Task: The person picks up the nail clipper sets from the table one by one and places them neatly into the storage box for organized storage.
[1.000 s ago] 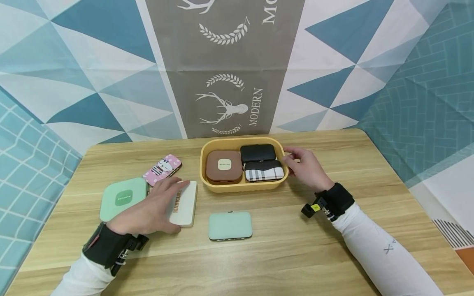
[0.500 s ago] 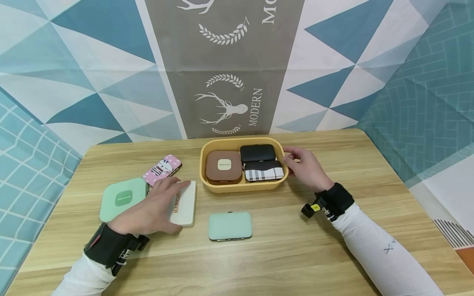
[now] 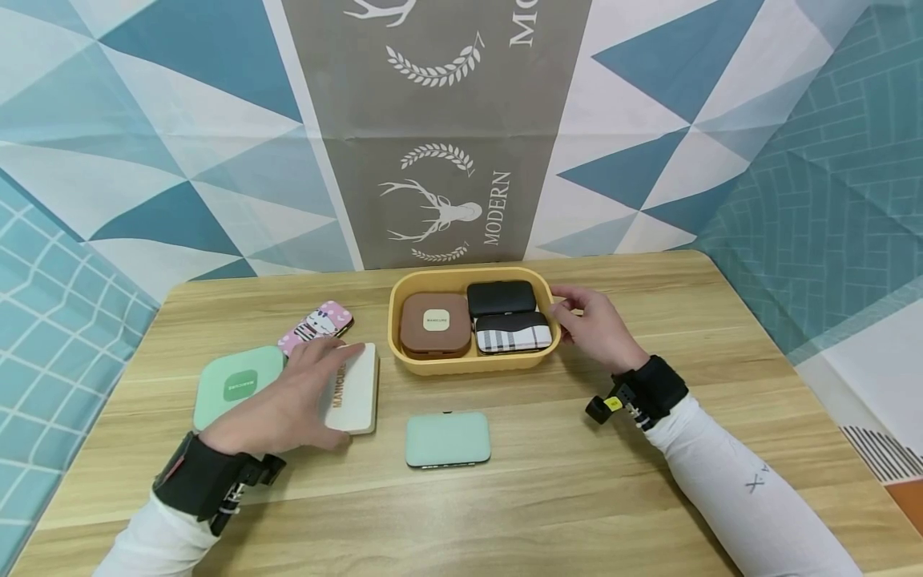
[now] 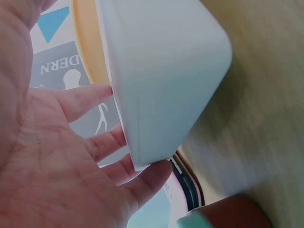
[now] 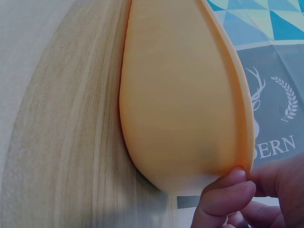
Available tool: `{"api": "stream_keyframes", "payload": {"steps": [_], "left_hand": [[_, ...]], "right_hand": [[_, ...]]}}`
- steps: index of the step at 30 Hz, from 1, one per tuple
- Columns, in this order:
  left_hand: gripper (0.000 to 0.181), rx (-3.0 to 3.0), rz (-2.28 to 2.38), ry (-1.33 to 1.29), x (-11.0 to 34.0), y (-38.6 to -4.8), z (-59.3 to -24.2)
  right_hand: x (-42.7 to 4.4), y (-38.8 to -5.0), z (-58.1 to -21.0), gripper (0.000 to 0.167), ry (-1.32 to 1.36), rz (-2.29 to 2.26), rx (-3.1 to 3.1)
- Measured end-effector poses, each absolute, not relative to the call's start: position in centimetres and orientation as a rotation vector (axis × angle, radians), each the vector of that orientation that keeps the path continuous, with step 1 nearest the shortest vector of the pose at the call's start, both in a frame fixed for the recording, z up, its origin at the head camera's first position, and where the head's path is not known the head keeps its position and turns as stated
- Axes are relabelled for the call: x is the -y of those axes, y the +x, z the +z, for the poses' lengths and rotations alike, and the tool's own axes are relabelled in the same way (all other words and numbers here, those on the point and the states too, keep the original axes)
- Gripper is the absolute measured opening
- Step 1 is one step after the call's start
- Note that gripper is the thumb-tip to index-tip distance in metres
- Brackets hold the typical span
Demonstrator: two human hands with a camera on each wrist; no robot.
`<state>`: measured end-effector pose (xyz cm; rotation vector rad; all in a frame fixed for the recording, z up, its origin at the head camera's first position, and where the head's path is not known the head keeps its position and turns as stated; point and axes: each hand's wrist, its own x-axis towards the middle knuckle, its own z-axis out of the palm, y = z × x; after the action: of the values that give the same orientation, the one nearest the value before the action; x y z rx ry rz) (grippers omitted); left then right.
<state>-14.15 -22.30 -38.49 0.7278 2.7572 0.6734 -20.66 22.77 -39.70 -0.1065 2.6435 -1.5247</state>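
Note:
My left hand (image 3: 284,405) spans a white manicure box (image 3: 355,393), its thumb at the near edge and fingertips along the far edge. In the left wrist view, fingertips also touch the edges of the white box (image 4: 161,71); whether it is off the table is hard to tell. My right hand (image 3: 594,327) pinches the right end of a yellow basket (image 3: 472,366), and the right wrist view shows thumb and finger at its rim. Inside the basket lie a brown square manicure case (image 3: 436,340), a black case (image 3: 501,297) and a black-and-plaid case (image 3: 513,336).
Left of the white box are a green square manicure case (image 3: 223,381), partly behind the left hand, and a pink cartoon case (image 3: 320,322). A mint-green flat case (image 3: 448,439) lies in front of the basket on the wooden table (image 3: 505,521). A patterned backdrop (image 3: 447,160) stands behind.
The left hand and the white box have shifted slightly away from me and to the left. The right hand and the basket look unmoved.

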Motion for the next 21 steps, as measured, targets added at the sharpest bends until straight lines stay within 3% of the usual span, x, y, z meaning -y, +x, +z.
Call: {"api": "stream_keyframes", "payload": {"steps": [21], "left_hand": [[0.116, -2.778, 0.644, 0.701, 22.6, -14.2, -36.5]], "right_hand": [[-22.8, -20.6, -39.8, 0.046, -0.103, -1.514, -2.65]]}}
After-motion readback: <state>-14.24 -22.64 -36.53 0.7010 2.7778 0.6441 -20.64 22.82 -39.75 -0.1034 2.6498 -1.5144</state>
